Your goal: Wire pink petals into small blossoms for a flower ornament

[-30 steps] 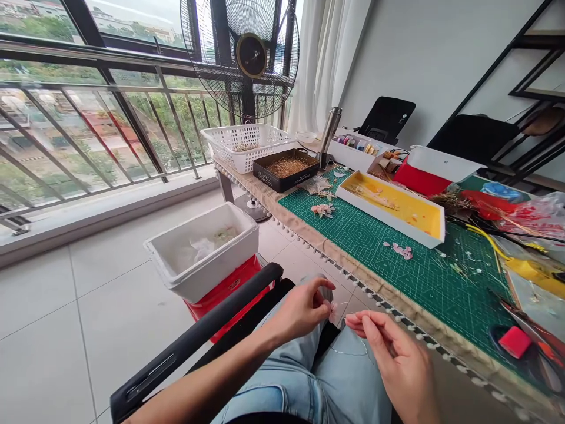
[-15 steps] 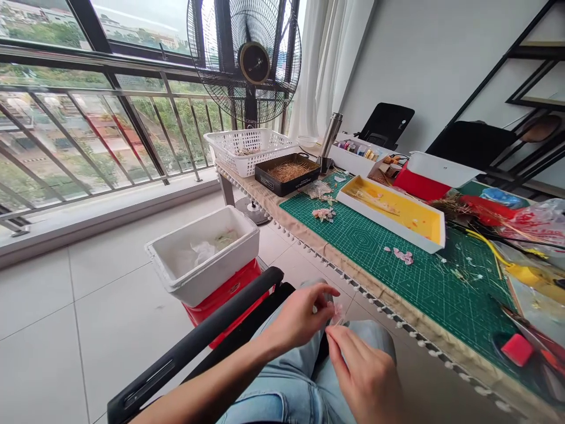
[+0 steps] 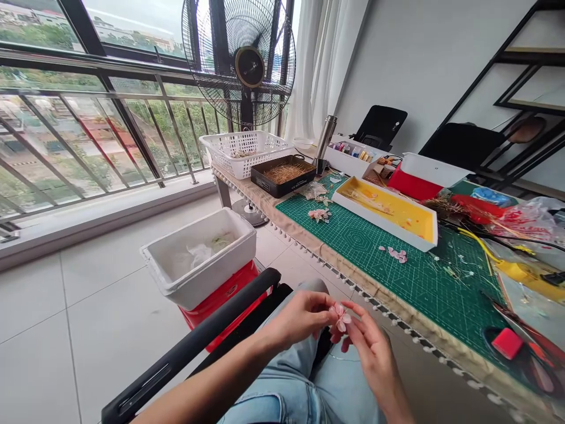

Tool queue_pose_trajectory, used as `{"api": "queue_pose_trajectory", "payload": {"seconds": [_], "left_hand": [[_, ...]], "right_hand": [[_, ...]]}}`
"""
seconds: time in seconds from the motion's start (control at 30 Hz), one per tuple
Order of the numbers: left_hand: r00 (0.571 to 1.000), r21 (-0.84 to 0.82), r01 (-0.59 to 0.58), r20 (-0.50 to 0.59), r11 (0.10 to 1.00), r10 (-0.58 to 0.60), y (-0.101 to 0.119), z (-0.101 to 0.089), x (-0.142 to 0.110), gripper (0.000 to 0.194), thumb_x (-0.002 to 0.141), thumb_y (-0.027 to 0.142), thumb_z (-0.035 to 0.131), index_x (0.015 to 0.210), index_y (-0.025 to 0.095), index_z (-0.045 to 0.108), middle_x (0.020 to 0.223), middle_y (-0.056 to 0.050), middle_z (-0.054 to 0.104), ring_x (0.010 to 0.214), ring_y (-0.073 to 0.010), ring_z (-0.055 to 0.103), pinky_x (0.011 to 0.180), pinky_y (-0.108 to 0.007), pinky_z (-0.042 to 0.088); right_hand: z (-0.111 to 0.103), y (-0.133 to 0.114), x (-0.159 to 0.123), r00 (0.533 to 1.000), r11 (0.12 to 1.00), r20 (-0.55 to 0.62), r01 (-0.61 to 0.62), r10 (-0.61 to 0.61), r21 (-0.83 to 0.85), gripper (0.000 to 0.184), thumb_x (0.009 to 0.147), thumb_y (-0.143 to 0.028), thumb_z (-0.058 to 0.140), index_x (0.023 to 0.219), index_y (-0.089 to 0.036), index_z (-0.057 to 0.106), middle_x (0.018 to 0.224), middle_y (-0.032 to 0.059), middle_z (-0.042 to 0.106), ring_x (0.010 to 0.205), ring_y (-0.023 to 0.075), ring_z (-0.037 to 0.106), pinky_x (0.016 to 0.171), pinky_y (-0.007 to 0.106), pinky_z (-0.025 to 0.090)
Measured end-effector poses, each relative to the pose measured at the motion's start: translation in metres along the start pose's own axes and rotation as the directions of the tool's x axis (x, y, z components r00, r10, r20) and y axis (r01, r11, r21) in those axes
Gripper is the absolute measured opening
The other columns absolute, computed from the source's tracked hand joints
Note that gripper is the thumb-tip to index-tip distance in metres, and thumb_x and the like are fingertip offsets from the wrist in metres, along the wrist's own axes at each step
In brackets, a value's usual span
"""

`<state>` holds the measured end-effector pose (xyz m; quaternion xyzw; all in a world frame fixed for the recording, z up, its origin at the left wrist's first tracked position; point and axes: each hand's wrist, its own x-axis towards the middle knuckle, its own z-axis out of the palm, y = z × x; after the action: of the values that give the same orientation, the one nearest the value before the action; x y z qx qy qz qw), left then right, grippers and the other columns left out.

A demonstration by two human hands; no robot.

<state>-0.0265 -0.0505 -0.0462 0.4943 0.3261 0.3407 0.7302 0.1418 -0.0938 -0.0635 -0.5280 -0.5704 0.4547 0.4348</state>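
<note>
A small pale-pink artificial flower (image 3: 341, 318) with several rounded petals is held above my lap, between both hands. My left hand (image 3: 305, 315) pinches its left side with thumb and forefinger. From the right, the fingertips of my right hand (image 3: 368, 337) close on the flower's other edge. A thin strand hangs below it over my jeans (image 3: 348, 368). Loose pink petals (image 3: 397, 255) lie on the green cutting mat (image 3: 353, 229), and a cluster of pink and cream blossoms (image 3: 319, 215) rests near the mat's left end.
On the table stand a yellow-lined white tray (image 3: 384, 215), a black tray of dry stalks (image 3: 282, 175), a white basket (image 3: 245, 153) and a steel flask (image 3: 325, 138). A white bin (image 3: 198, 256) on a red one stands left of my chair's armrest (image 3: 198, 335). Scissors (image 3: 541, 368) lie at right.
My right hand has come up and turned to grip the flower, which now faces me with its petals showing. My left hand stays near the same place.
</note>
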Motion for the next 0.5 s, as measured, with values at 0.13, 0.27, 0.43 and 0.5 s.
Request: {"api": "queue_pose_trajectory", "payload": {"seconds": [0.13, 0.27, 0.43, 0.5], "left_hand": [[1.000, 0.011, 0.029, -0.012, 1.000, -0.029, 0.000, 0.002, -0.001, 0.036, 0.077, 0.048, 0.065, 0.082, 0.013, 0.064, 0.061, 0.001, 0.057, 0.056, -0.0092, 0.051, 0.046, -0.019, 0.034], [0.999, -0.014, 0.047, -0.026, 0.999, -0.048, 0.008, 0.003, -0.004, 0.037, 0.072, 0.047, 0.070, 0.083, 0.012, 0.065, 0.065, 0.000, 0.060, 0.056, -0.0088, 0.050, 0.045, -0.019, 0.035], [0.995, -0.088, 0.099, 0.032, 0.991, -0.097, 0.017, 0.008, -0.011, 0.036, 0.068, 0.044, 0.074, 0.083, 0.012, 0.067, 0.073, -0.002, 0.064, 0.056, -0.0074, 0.046, 0.046, -0.019, 0.035], [0.990, -0.085, 0.133, 0.046, 0.987, -0.130, 0.017, 0.010, -0.012, 0.038, 0.066, 0.045, 0.075, 0.082, 0.012, 0.066, 0.073, -0.002, 0.064, 0.057, -0.0078, 0.046, 0.045, -0.019, 0.035]], "right_hand": [[-0.004, 0.000, 0.005, 0.994, 0.995, 0.108, -0.017, 0.027, -0.098, 0.036, 0.092, -0.051, 0.051, 0.096, -0.018, 0.065, 0.075, 0.0041, 0.072, 0.064, 0.0188, 0.066, 0.063, 0.028, 0.055], [-0.013, 0.009, 0.007, 0.996, 0.983, 0.083, -0.005, 0.021, -0.181, 0.040, 0.091, -0.055, 0.051, 0.081, -0.019, 0.067, 0.070, 0.0036, 0.072, 0.062, 0.0185, 0.067, 0.060, 0.026, 0.055], [-0.024, 0.044, 0.001, 0.998, 0.935, -0.037, -0.057, 0.047, -0.350, 0.051, 0.098, -0.051, 0.035, 0.066, -0.019, 0.059, 0.051, 0.0039, 0.068, 0.041, 0.0179, 0.064, 0.039, 0.024, 0.048], [-0.029, 0.059, -0.002, 0.997, 0.899, -0.078, -0.049, 0.017, -0.436, 0.053, 0.100, -0.048, 0.030, 0.064, -0.019, 0.057, 0.045, 0.0029, 0.065, 0.035, 0.0179, 0.061, 0.034, 0.023, 0.044]]}}
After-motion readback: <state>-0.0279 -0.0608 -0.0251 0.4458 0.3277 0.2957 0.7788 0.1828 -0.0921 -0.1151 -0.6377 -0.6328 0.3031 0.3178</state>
